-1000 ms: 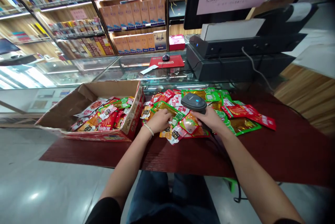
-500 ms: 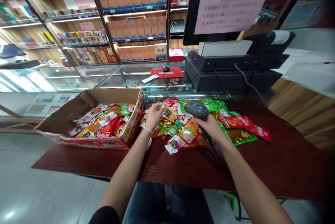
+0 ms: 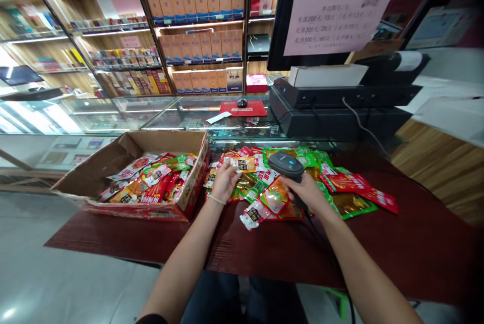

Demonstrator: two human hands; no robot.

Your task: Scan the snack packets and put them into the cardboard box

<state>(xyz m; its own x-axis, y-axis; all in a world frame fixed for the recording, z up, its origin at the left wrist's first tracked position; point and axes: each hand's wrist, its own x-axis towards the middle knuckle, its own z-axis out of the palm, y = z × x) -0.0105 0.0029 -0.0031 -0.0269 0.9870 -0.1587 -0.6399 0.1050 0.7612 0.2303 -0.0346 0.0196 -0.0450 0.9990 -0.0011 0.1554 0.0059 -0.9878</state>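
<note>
My left hand (image 3: 225,181) is closed on a small orange and white snack packet (image 3: 246,164), held above a pile of other packets. In my right hand (image 3: 304,187) is a dark handheld barcode scanner (image 3: 286,163), its head pointing up and left with a blue light on top. The fingers wrap round its handle, and its cable runs down towards me. Beneath both hands lie red, green and orange snack packets (image 3: 350,205) in a loose heap. A red and white packet (image 3: 254,214) sits at the heap's near edge.
An open cardboard box (image 3: 181,211) with more packets stands left on the dark red table (image 3: 234,253). Behind are a glass counter (image 3: 159,117), a mouse (image 3: 242,103) on a red mat, and a monitor (image 3: 282,26) over a black cash drawer (image 3: 340,119). Shelves hold boxed goods.
My left hand has turned, showing more of the packet's printed side towards the scanner. My right hand keeps the scanner in nearly the same place. The whole view has shifted slightly.
</note>
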